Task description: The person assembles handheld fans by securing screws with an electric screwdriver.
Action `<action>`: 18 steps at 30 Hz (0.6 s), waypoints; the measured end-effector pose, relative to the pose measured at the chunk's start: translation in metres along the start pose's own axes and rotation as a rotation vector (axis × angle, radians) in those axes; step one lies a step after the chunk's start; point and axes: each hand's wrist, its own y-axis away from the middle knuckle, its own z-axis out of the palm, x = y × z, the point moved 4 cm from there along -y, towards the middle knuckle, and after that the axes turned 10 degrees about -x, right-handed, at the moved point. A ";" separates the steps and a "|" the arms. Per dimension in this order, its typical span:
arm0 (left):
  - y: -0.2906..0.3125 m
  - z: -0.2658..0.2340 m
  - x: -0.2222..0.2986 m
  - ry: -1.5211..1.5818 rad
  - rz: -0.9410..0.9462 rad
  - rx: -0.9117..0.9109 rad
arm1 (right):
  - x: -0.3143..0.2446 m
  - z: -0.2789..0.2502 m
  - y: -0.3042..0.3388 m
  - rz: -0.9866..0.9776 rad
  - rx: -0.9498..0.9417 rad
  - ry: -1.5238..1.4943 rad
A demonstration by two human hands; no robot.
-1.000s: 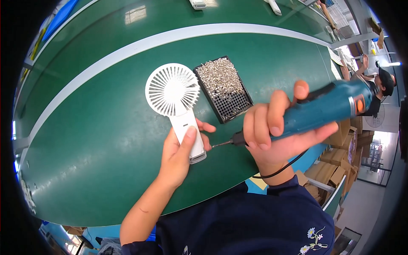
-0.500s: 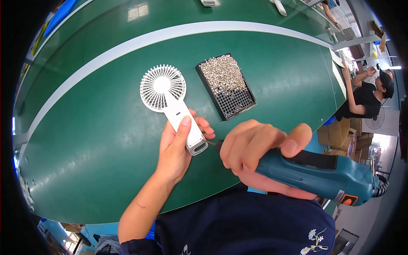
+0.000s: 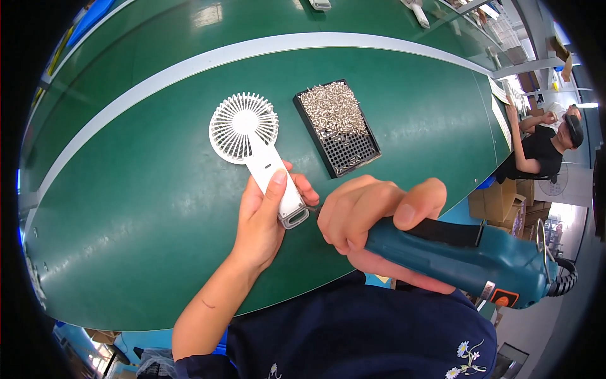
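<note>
A white handheld fan lies in my left hand, its round slatted head pointing away from me. My left thumb presses on the handle and the fingers wrap around its far side. My right hand grips a teal electric screwdriver with a black lever on top. The screwdriver's nose points left at the lower end of the fan's handle; its tip is mostly hidden by my fingers, so I cannot tell whether it touches. Beyond my right hand sits a black tray with holes, heaped with small silvery screws.
The green table has a pale raised strip curving across its far side. Past the strip lie white fan parts. At the far right a co-worker in black sits by cardboard boxes.
My right hand and the screwdriver have shifted slightly left, closer to the fan's handle end. The fan has hardly moved. The co-worker's head has turned or dipped a little.
</note>
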 end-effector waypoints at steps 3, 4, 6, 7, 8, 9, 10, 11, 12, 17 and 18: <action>0.001 -0.001 -0.001 -0.005 -0.001 0.013 | 0.001 -0.002 0.001 0.033 -0.030 0.020; 0.002 -0.003 -0.001 -0.006 0.002 0.016 | 0.002 -0.002 0.003 0.033 -0.023 0.010; 0.001 -0.003 -0.001 -0.005 0.004 -0.001 | 0.002 -0.005 0.004 0.031 -0.020 0.009; -0.001 -0.001 -0.001 -0.002 0.006 -0.013 | 0.000 -0.008 0.003 0.027 -0.014 0.038; -0.001 -0.001 -0.002 0.003 0.009 0.003 | -0.003 -0.011 0.001 0.023 -0.008 0.067; -0.003 -0.001 -0.004 0.010 0.014 0.018 | -0.010 -0.018 -0.002 0.023 -0.016 0.078; -0.003 0.001 -0.004 0.018 0.018 0.006 | -0.019 -0.027 -0.006 -0.011 0.030 0.086; -0.003 0.000 -0.003 0.016 0.011 0.011 | -0.027 -0.036 -0.010 -0.047 0.075 0.096; -0.002 -0.001 -0.002 0.007 0.008 0.025 | -0.029 -0.048 -0.014 -0.118 0.119 0.150; 0.002 -0.004 0.002 -0.046 0.000 0.005 | -0.027 -0.100 -0.011 -0.150 0.310 0.328; 0.002 -0.001 0.002 -0.044 -0.002 -0.002 | -0.028 -0.103 -0.011 -0.152 0.310 0.335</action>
